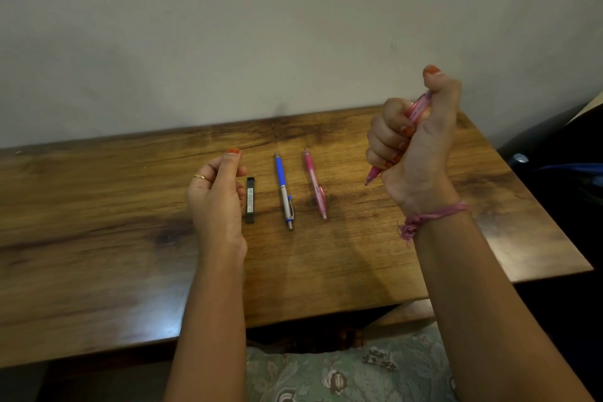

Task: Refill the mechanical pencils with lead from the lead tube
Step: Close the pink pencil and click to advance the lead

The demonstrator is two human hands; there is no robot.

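A black lead tube [250, 200] lies on the wooden table [98, 222]. To its right lie a blue and silver mechanical pencil [284, 191] and a pink mechanical pencil [315, 184], roughly parallel. My right hand [414, 143] is raised above the table's right side and grips a second pink pencil [375, 173] in a fist, tip pointing down-left, thumb over its top end. My left hand [217, 196] hovers just left of the lead tube with fingers loosely curled, holding nothing.
A pale wall stands behind the table. A dark bag or chair [554, 166] sits beyond the table's right edge. Patterned fabric [342, 372] covers my lap below the table's front edge.
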